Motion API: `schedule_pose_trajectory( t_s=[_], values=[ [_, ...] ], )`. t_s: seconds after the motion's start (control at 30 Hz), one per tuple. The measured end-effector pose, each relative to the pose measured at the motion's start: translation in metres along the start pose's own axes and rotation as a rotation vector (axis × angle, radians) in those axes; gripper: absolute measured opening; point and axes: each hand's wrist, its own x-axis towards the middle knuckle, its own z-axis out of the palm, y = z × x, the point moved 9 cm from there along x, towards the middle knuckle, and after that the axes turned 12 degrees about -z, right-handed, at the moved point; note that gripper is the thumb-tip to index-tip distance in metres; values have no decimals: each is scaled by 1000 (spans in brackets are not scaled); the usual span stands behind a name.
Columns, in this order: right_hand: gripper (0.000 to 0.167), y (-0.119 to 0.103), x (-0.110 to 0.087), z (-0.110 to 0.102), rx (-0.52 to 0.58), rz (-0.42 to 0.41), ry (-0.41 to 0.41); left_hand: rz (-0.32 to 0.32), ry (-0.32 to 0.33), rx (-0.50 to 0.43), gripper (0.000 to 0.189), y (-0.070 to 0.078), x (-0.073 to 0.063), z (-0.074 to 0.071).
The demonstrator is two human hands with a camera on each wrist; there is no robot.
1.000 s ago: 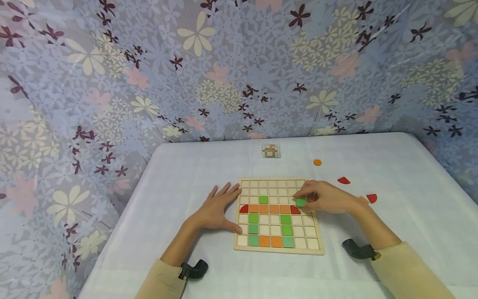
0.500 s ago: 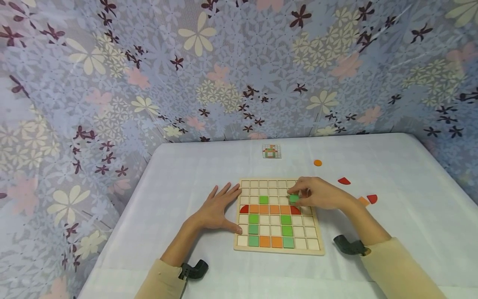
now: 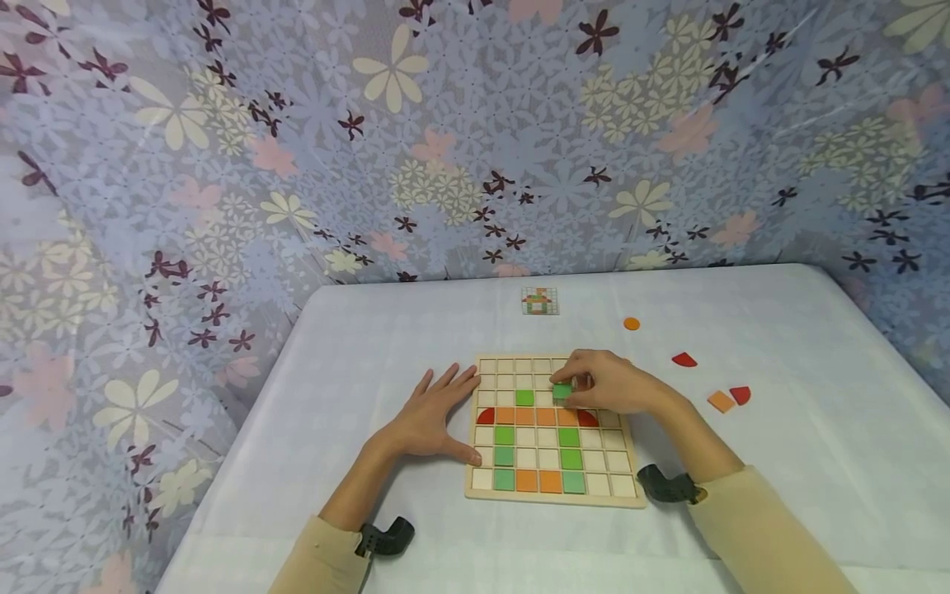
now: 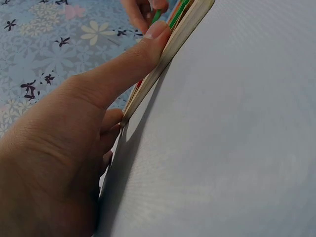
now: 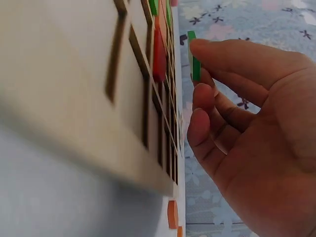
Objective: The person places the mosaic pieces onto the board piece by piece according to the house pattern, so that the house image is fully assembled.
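Observation:
A wooden grid board (image 3: 555, 499) lies on the white-covered table, with green and orange square tiles and two red quarter-round tiles in its cells. My left hand (image 3: 426, 425) has its fingers spread, fingertips at the board's left edge; in the left wrist view the thumb (image 4: 123, 66) rests along that edge. Over the board's upper middle, my right hand (image 3: 612, 384) pinches a green square tile (image 3: 562, 391) between thumb and fingers. In the right wrist view that green tile (image 5: 193, 59) stands apart from the board's surface. The right hand hides some upper right cells.
Behind the board lies a small pattern card (image 3: 539, 301). To the right are an orange round tile (image 3: 632, 323), a red quarter-round tile (image 3: 684, 360), another red tile (image 3: 740, 395) and an orange square tile (image 3: 721, 402). A flowered cloth (image 3: 475, 148) hangs behind the table.
My right hand has moved left across the board with the green tile in its pinch, uncovering the orange square tile on the table. The left hand has stayed put.

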Motion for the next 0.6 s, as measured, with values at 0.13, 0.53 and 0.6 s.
schedule_pose_trajectory(
  t_s=[0.13,0.53,0.6],
  values=[
    [34,-5,5,4,19,-21,1,14,9,0,126,1,1,0],
    [29,-5,19,19,5,-20,-32,8,-7,4,126,0,1,1],
    [29,-4,19,21,15,-15,-36,8,-8,5,127,0,1,0]
  ],
)
